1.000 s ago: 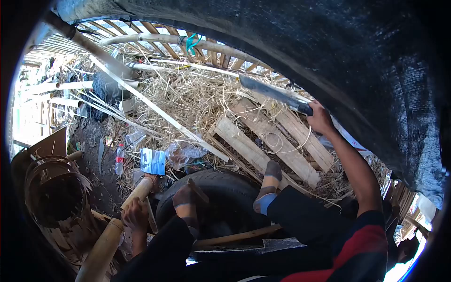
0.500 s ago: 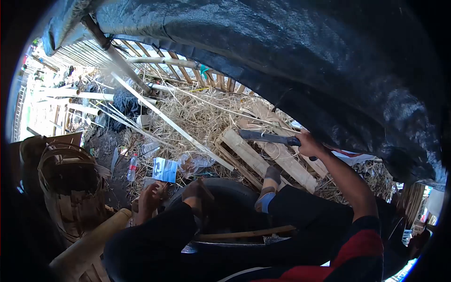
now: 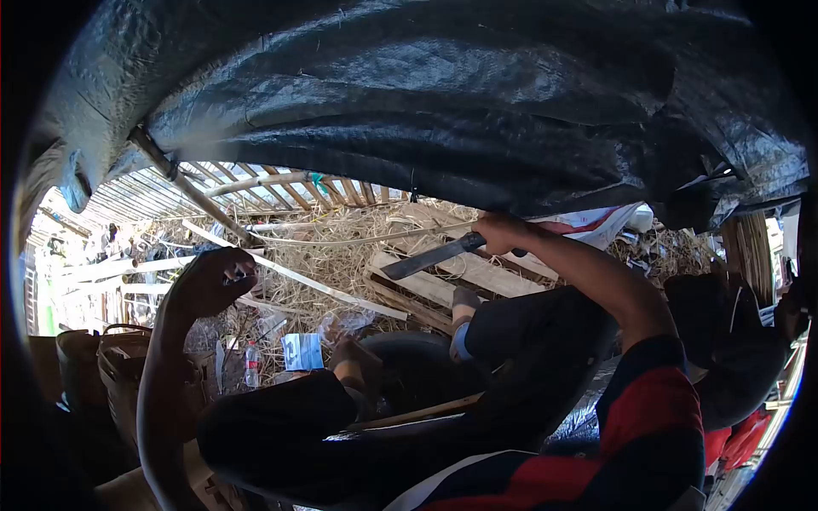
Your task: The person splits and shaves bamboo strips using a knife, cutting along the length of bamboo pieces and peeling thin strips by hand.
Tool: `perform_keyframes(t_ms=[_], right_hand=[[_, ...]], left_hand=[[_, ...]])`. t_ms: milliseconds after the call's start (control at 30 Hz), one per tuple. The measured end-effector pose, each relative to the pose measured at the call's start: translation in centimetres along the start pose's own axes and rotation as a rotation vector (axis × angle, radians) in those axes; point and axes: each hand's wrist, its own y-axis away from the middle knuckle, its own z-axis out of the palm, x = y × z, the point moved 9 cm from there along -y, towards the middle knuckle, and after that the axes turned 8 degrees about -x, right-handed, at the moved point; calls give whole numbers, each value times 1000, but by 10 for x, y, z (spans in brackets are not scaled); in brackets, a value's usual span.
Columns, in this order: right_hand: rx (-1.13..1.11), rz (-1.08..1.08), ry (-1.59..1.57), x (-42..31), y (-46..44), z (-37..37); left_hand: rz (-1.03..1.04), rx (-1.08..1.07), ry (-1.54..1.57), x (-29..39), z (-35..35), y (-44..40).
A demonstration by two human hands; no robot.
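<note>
My right hand grips the handle of a machete, its dark broad blade pointing left and slightly down above the wooden boards. A thin, pale bamboo strip runs leftward from beside this hand; whether the fingers also hold it, I cannot tell. Raised at the left, my left hand has loosely bent fingers with a gap between them and the thumb. Nothing shows in it. Behind it leans a longer, flat white bamboo strip, slanting down to the boards.
Dry shavings cover the ground. A black tarp hangs low overhead, with a slatted bamboo fence behind. A plastic bottle, a blue-white packet and a woven basket are at left. A tyre lies between my feet.
My left hand has risen from beside my foot to the upper left. My right hand, with the machete, sits higher and further left in view, the blade now tilting down. The view has also shifted.
</note>
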Motion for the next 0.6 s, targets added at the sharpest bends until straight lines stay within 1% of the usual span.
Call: perform_keyframes(t_ms=[33,67,100,167,200,233,300,367,400,433,500,533,567,600], right_hand=[[-11,-4,17,-2,-2,4],[-78,26,96,4,-11,17],[-64,42,87,5,-13,16],[-6,74,134,4,-11,16],[-49,114,152,0,-5,11],[-40,123,139,3,-4,19],[234,100,263,2,1,26],[234,112,235,0,5,36],[205,154,86,8,4,47],[179,204,-66,16,4,57],[186,226,-79,27,0,64],[201,232,-67,36,-3,69],[214,237,-53,45,-7,74],[174,266,-59,58,-16,85]], left_hand=[[22,-44,-92,24,-9,-16],[30,-147,-70,39,-4,-37],[38,-256,-51,53,10,-62],[-98,-383,-50,79,47,-110],[-58,-276,-74,81,68,-140],[-18,-168,-99,79,92,-173],[-206,-90,126,60,138,-224],[-119,-10,422,53,181,-260],[4,241,562,33,213,-291],[-5,227,566,52,210,-287],[-350,362,1693,62,220,-272],[-287,316,2076,81,219,-271],[-299,316,2073,85,216,-272],[-198,329,2076,94,207,-281]])
